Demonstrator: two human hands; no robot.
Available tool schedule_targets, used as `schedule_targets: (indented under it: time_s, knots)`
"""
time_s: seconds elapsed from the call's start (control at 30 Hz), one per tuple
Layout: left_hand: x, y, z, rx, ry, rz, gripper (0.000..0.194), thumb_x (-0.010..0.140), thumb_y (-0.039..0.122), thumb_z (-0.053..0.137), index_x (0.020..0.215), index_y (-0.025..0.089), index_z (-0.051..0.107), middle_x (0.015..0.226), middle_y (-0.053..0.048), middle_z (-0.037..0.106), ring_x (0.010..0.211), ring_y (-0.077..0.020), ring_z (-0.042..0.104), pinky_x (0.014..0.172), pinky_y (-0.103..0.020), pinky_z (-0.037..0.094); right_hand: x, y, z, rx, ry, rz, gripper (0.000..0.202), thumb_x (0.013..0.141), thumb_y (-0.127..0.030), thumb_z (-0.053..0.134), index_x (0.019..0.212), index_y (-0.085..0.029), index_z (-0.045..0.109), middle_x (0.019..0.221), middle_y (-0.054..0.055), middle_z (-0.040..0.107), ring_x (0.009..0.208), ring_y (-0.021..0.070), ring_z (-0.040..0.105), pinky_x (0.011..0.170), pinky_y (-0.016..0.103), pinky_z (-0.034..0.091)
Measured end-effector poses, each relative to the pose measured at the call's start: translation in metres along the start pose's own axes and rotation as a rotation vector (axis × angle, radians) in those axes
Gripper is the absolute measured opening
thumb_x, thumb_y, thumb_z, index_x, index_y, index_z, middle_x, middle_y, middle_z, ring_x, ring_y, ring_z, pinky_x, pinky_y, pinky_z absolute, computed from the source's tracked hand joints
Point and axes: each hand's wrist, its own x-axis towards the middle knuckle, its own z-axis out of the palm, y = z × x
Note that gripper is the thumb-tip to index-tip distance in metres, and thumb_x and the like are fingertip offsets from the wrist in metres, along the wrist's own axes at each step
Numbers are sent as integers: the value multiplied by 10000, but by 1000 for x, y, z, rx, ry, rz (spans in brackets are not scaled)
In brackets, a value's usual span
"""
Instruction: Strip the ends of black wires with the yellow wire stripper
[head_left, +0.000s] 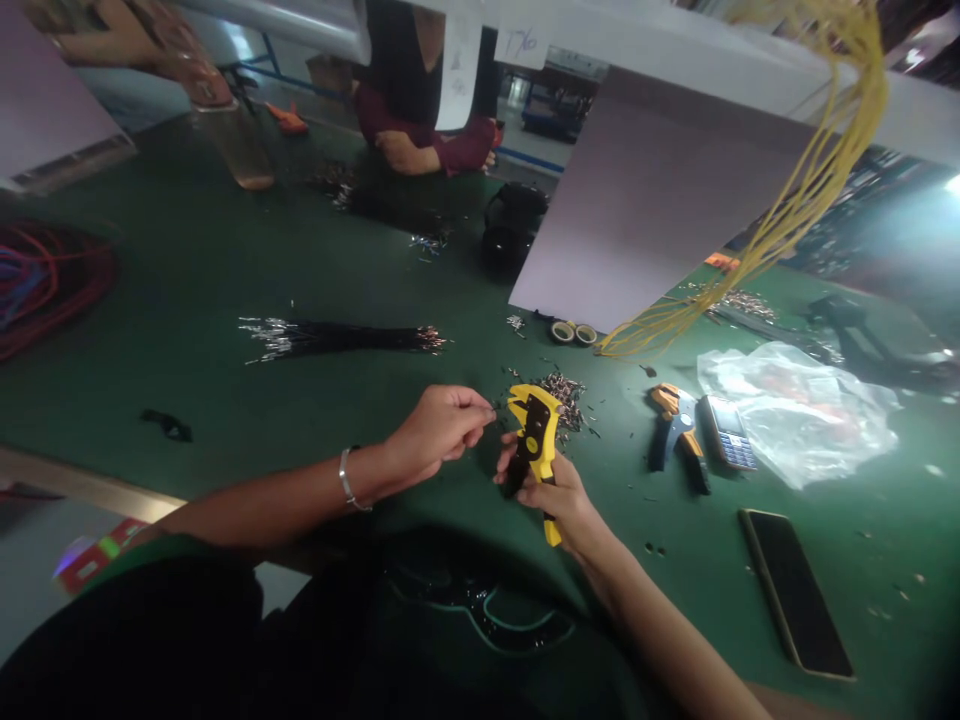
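Note:
My right hand [559,495] is wrapped round the handles of a yellow and black wire stripper [534,440], its jaws pointing up and to the left. Just left of those jaws, my left hand [442,430] is closed in a pinch; what sits between thumb and finger is too small to make out. A pile of small dark and coppery offcuts [566,400] lies behind the tool. Further left, a bundle of black wires [341,338] rests flat, with silvery ends on the left and coppery ends on the right.
To the right lie an orange and blue wire stripper [679,435], a keypad phone [727,432], a clear plastic bag [802,410] and a smartphone [796,592]. Tape rolls [573,332] sit beneath hanging yellow wires [795,200]. Across the table is another person's hand [407,152].

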Motion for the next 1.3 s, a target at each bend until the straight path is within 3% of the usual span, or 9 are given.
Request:
schedule_targets:
  time_s: [0.2,0.43,0.7,0.93,1.3]
  knots:
    - [-1,0,3,-7,10,-25,56,824,136,583,787,134,626,428,52,415,357,-32,290,379,-221,115,0,2,2,-29,8,6,630,529,-80,549,1148,-198,547,860,19,669,730,184,621,673,319,471]
    - [3,-2,-1,8,16,-2,77,791,175,655,731,128,640,418,78,317,358,-21,245,386,-226,104,0,3,1,-5,-12,11,653,531,-83,543,1174,-194,528,852,23,671,724,188,625,687,331,467]
    - [9,-6,-3,-26,-10,-14,135,782,94,617,662,148,587,430,73,340,357,-18,245,392,-229,116,6,13,-5,31,-11,3,654,493,-80,528,1137,-192,541,793,8,660,663,177,608,633,318,462]
    - [8,-7,-3,-45,-47,1,131,760,130,648,645,157,593,420,81,302,365,-20,222,400,-236,100,6,13,-4,2,-15,-3,649,488,-82,527,1126,-199,540,775,-5,641,642,165,586,613,309,453]
    - [0,-8,10,-30,-62,-59,143,783,118,588,645,152,577,410,64,383,338,-23,265,368,-217,117,2,9,-1,5,-33,-53,601,505,-81,507,1097,-177,551,783,9,646,651,181,595,664,356,480]
